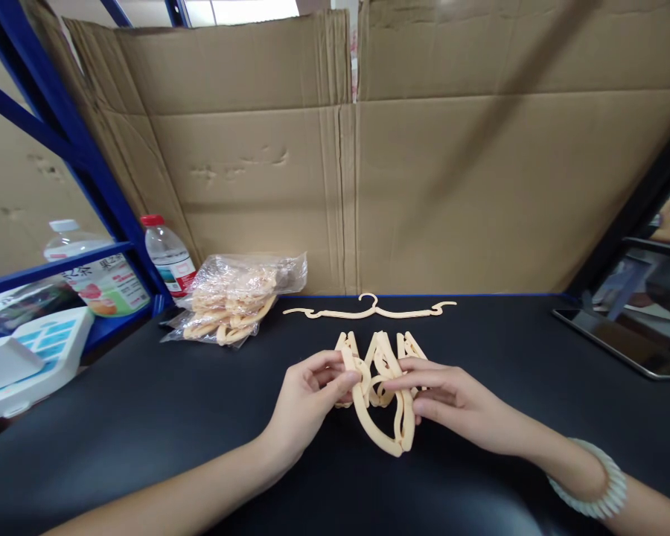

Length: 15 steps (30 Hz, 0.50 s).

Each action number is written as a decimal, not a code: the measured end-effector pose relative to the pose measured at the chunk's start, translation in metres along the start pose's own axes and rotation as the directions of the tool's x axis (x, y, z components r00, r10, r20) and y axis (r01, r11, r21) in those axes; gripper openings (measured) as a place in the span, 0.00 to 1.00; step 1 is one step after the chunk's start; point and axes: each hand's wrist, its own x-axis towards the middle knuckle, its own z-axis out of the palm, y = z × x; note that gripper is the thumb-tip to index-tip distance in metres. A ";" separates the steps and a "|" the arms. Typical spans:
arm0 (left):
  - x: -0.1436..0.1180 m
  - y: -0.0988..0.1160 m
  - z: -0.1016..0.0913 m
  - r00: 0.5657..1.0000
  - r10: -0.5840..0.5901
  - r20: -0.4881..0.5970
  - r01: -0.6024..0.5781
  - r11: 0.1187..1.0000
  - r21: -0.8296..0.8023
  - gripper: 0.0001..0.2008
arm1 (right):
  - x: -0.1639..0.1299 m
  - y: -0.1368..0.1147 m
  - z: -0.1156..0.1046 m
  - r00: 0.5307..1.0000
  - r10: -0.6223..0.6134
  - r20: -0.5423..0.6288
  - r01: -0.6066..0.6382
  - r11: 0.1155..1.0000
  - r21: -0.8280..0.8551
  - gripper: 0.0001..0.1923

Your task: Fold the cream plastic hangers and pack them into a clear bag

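Two bottles (170, 257), one bag (234, 298), one open hanger (368, 309).

Pale peach folded hangers (380, 387) on a black table (145, 417). Behind: plain brown cardboard (424, 171). Left of that: blue shelf frame (61, 126), red-capped bottle (168, 257).

Bottle label (109, 286) print too small; tablet (630, 320) cut by right edge; hanger (383, 398) joints hidden behind fingers.

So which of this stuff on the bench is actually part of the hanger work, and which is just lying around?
In use: folded hanger held by left hand and right hand; unfolded hanger; bag of hangers.
Lying about: water bottle, tablet, white device.
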 end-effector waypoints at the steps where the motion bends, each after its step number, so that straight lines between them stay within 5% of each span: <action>1: -0.001 0.000 0.000 1.000 0.017 0.019 -0.017 1.000 0.012 0.14 | 0.000 0.001 0.000 1.000 0.010 -0.002 -0.010 1.000 0.007 0.15; 8: -0.004 0.003 0.001 0.966 0.143 0.216 -0.174 0.976 0.133 0.18 | -0.002 0.006 0.005 1.000 0.000 -0.021 0.000 0.999 0.037 0.20; 15: -0.006 0.004 0.001 0.952 0.181 0.245 -0.232 0.952 0.199 0.16 | -0.005 0.004 0.009 0.999 -0.031 -0.030 0.028 0.996 -0.084 0.23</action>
